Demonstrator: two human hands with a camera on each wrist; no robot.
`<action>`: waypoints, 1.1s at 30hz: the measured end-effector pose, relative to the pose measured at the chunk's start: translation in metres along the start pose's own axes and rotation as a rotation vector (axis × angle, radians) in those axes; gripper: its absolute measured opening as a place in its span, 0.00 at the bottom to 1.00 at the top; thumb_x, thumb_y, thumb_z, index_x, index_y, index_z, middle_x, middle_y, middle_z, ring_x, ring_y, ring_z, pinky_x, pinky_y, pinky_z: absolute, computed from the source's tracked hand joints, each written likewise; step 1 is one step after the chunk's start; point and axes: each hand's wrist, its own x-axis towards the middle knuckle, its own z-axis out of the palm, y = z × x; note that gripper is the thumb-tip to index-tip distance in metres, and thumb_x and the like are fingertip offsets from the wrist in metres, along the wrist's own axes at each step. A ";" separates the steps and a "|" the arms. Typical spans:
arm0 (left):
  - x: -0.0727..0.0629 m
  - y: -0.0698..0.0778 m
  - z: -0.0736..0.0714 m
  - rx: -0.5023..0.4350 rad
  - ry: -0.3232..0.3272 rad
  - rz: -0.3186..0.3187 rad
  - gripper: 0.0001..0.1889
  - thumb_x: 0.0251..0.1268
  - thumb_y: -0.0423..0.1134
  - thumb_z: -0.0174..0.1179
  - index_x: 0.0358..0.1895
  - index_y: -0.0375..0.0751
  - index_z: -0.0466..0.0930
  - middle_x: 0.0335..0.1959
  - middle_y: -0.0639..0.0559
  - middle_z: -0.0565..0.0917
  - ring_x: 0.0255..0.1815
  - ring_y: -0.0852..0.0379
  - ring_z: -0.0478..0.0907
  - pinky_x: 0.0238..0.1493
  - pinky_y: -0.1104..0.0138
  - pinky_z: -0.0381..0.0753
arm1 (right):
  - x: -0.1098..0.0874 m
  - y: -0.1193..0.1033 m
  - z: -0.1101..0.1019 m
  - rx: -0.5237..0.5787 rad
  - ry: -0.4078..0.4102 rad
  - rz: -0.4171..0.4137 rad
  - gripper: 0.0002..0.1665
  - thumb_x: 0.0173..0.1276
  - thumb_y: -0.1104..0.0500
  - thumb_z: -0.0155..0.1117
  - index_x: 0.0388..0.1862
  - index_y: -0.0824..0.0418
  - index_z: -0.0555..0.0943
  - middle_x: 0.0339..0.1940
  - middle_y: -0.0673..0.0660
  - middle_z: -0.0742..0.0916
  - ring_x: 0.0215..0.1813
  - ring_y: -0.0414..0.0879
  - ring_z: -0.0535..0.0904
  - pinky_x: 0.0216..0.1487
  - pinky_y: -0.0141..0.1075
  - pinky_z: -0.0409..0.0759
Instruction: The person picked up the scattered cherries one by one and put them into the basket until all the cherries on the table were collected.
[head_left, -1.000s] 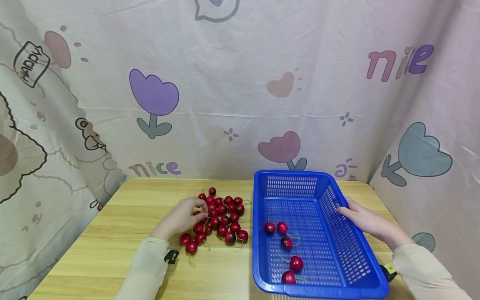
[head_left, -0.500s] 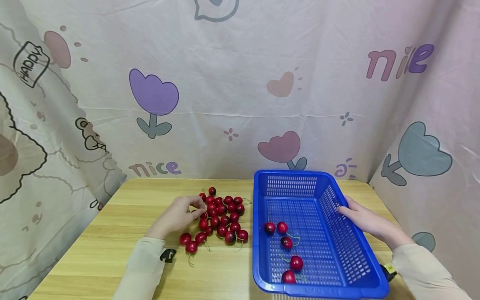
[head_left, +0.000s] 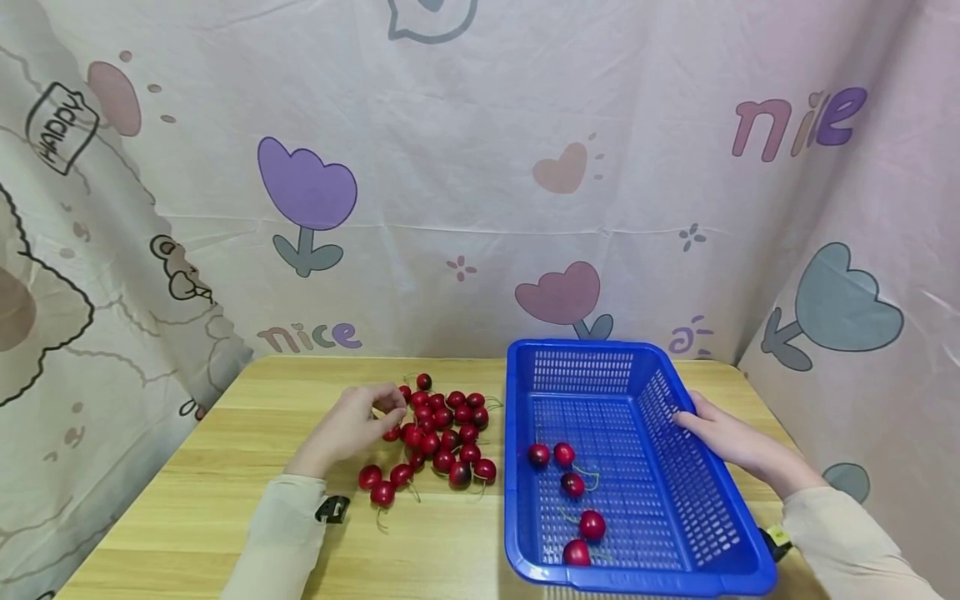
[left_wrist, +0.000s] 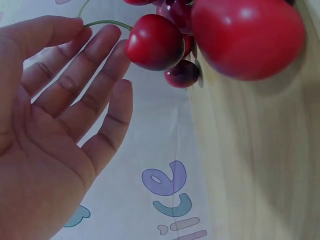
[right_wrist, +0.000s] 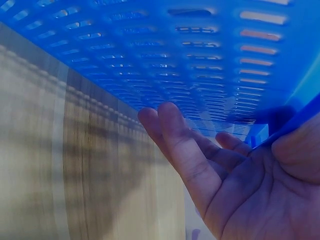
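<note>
At the left side of a pile of dark red cherries is my left hand. In the left wrist view, its thumb and a fingertip pinch the green stem of a cherry; the other fingers are loosely extended. My right hand holds the right rim of a blue plastic basket, thumb over the edge. The right wrist view shows its fingers under the rim, outside the slotted wall. Several cherries with stems lie inside the basket, towards its left side.
The wooden table carries both pile and basket, the basket standing right of the pile. A few cherries lie at the pile's near left. Behind the table hangs a printed curtain.
My left hand has drawn slightly left, away from the middle of the pile, and a few cherries near its fingertips have shifted. The right hand and the basket stay in place.
</note>
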 end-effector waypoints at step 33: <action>0.020 0.073 -0.002 -0.049 0.071 0.212 0.02 0.75 0.36 0.67 0.40 0.47 0.87 0.34 0.56 0.90 0.34 0.64 0.82 0.36 0.70 0.84 | 0.000 -0.005 0.003 -0.060 0.033 0.025 0.42 0.92 0.48 0.40 0.86 0.72 0.40 0.74 0.80 0.71 0.63 0.61 0.84 0.67 0.69 0.80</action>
